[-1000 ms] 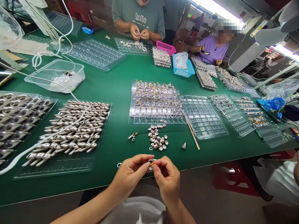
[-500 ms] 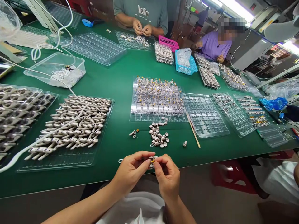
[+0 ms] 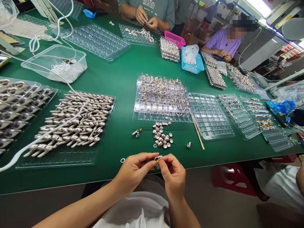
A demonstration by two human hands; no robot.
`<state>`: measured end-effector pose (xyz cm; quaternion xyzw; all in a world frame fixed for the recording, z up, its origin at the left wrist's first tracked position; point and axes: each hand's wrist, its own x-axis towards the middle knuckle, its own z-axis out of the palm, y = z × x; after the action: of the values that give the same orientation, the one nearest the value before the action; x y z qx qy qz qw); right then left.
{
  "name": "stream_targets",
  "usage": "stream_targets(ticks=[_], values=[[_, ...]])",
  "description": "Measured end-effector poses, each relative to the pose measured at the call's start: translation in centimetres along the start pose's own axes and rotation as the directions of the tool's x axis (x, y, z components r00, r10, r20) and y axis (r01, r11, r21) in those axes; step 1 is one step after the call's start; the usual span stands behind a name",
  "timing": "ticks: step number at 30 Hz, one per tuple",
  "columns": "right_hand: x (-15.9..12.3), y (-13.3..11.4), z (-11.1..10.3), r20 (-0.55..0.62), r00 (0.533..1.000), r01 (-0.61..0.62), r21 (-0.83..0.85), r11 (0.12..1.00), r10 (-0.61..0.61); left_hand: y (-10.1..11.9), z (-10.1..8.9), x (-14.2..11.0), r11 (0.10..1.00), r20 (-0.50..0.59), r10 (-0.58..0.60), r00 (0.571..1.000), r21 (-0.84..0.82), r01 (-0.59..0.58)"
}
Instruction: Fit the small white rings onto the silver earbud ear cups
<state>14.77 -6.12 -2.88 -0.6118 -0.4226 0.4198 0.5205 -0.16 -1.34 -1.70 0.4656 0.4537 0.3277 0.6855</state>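
Observation:
My left hand (image 3: 134, 170) and my right hand (image 3: 175, 174) meet at the table's front edge, fingertips pinched on one small earbud part (image 3: 157, 165). It is pale and rounded, with a yellow-orange strip near my right thumb; the fingers hide much of it. Just beyond lies a loose pile of small oval earbud shells (image 3: 162, 139). A stemmed earbud piece with an orange tab (image 3: 136, 132) rests left of the pile, and a single earbud piece (image 3: 188, 145) to the right. Beside my left hand is a white ring (image 3: 123, 160).
Behind the pile stand stacked clear trays of earbud parts (image 3: 161, 95), with a wooden stick (image 3: 198, 133) and another clear tray (image 3: 211, 115) to their right. At left, a tray of stemmed shells (image 3: 76, 122) has a white cable across it. Two co-workers sit across the table.
The view has shifted slightly. My hands stay together on the earbud part, which has turned a little between the fingertips. The co-worker in purple has brought both hands together.

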Motion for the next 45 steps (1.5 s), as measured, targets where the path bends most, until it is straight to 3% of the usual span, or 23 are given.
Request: stream_targets(ticks=[5, 11, 15, 22, 30, 38, 43, 45], values=[[0.1, -0.6, -0.4, 0.079, 0.992, 0.112, -0.174, 0.978, -0.1, -0.2, -0.4, 0.0, 0.99, 0.01, 0.09, 0.996, 0.11, -0.091], [0.7, -1.6, -0.9, 0.185, 0.957, 0.267, -0.273, 0.924, -0.222, -0.1, -0.6, -0.1, 0.961, 0.02, 0.191, 0.981, 0.2, -0.191], [1.2, -2.0, -1.5, 0.284, 0.938, 0.283, -0.293, 0.913, -0.199, -0.5, -0.6, -0.2, 0.955, 0.044, 0.203, 0.978, 0.212, -0.207], [1.8, -2.4, -2.1, 0.332, 0.939, 0.185, -0.253, 0.949, -0.095, -0.7, -0.7, -0.5, 0.965, 0.083, 0.15, 0.985, 0.204, -0.164], [2.4, -2.6, -2.5, 0.335, 0.941, 0.02, -0.203, 0.979, 0.051, -0.1, -0.8, -0.6, 0.992, 0.143, 0.077, 0.987, 0.086, -0.089], [2.0, -2.1, -1.7, 0.323, 0.939, 0.191, -0.214, 0.958, -0.115, 0.3, -0.9, -0.3, 0.998, 0.116, -0.036, 0.993, -0.043, 0.041], [1.6, -0.7, -1.7, 0.213, 0.956, 0.241, -0.185, 0.953, -0.2, -0.2, -1.5, 0.0, 0.984, 0.077, -0.095, 0.992, -0.146, 0.106], [1.5, -0.3, -1.6, 0.219, 0.951, 0.257, -0.171, 0.951, -0.218, -0.5, -1.6, 0.2, 0.974, 0.085, -0.104, 0.991, -0.194, 0.119]])
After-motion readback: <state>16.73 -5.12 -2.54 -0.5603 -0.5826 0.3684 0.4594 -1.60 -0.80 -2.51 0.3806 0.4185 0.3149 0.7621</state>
